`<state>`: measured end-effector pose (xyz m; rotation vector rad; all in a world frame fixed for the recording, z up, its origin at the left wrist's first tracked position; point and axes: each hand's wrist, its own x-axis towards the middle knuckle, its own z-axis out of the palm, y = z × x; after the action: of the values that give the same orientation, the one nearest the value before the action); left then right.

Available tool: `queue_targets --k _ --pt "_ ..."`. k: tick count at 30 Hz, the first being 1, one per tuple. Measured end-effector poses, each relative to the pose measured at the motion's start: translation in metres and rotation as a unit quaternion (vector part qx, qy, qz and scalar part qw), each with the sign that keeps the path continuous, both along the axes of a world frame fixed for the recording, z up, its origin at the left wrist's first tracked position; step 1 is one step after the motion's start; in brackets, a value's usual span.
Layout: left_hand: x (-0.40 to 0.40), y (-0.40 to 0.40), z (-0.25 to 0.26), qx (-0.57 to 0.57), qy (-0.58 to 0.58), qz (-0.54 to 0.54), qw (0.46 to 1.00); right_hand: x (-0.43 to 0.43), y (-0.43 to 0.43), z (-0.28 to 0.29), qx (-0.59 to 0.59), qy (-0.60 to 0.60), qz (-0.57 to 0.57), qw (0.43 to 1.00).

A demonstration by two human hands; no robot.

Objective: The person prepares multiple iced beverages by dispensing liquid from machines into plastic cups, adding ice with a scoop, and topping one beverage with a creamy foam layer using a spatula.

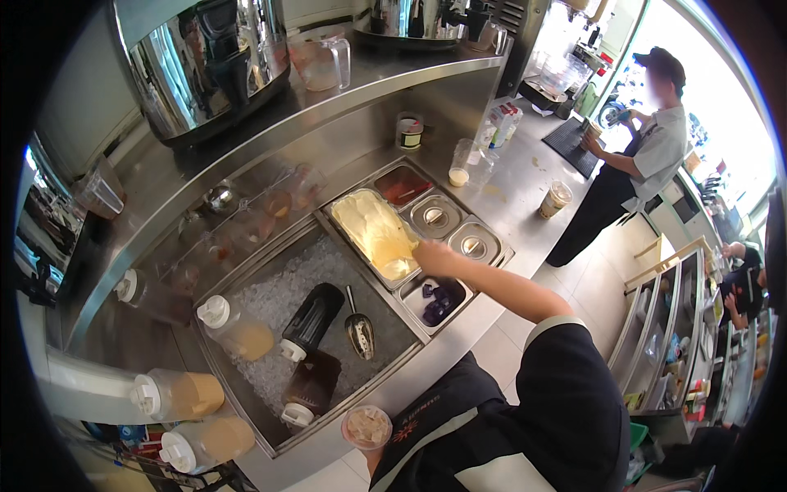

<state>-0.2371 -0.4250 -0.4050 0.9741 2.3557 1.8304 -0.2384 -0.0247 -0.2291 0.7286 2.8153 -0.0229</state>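
My left hand (372, 459), mostly hidden below, holds a clear plastic cup (367, 427) of ice pieces at the counter's front edge. My right hand (438, 259) reaches over the near right edge of a steel pan of pale yellow cream (366, 222). Its fingers are curled, and whether they grip a utensil is hidden. The cream's surface is uneven, with a smooth hollow close to that hand. Just below the hand, another steel pan (455, 315) contains dark purple cubes (435, 304). A pan of red filling (399, 187) and two lidded pans (435, 215) adjoin the cream.
An ice bin (384, 295) holds a metal scoop (359, 335), a black scoop-like container (315, 313) and capped pitchers (237, 329). More pitchers (197, 393) stand left. A filled cup (556, 200) sits on the right counter. Beyond it, a co-worker (658, 135) holds a cup.
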Motion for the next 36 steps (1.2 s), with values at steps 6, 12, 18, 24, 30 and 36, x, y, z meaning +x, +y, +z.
queue_targets --k 6,12,18,24,30,36 --pt "-0.001 -0.001 0.001 0.007 -0.016 -0.013 1.000 -0.019 0.002 -0.023 0.018 0.082 -0.119 0.989" --pt "-0.002 -0.008 0.001 0.008 -0.029 -0.015 0.999 -0.032 -0.002 -0.014 -0.013 -0.070 0.010 0.997" --pt "-0.005 -0.005 0.001 0.009 -0.038 -0.022 0.999 -0.039 -0.007 -0.012 0.053 0.055 -0.092 0.993" --pt "-0.004 -0.008 0.000 0.022 -0.049 -0.042 0.998 -0.032 -0.018 -0.039 -0.021 -0.081 -0.032 0.996" --pt "-0.005 -0.017 0.002 0.024 -0.057 -0.046 0.997 -0.011 -0.002 0.001 -0.012 0.066 -0.145 0.987" --pt "-0.003 -0.022 0.007 0.036 -0.069 -0.055 0.995 0.001 -0.024 -0.048 0.001 0.016 -0.105 0.994"
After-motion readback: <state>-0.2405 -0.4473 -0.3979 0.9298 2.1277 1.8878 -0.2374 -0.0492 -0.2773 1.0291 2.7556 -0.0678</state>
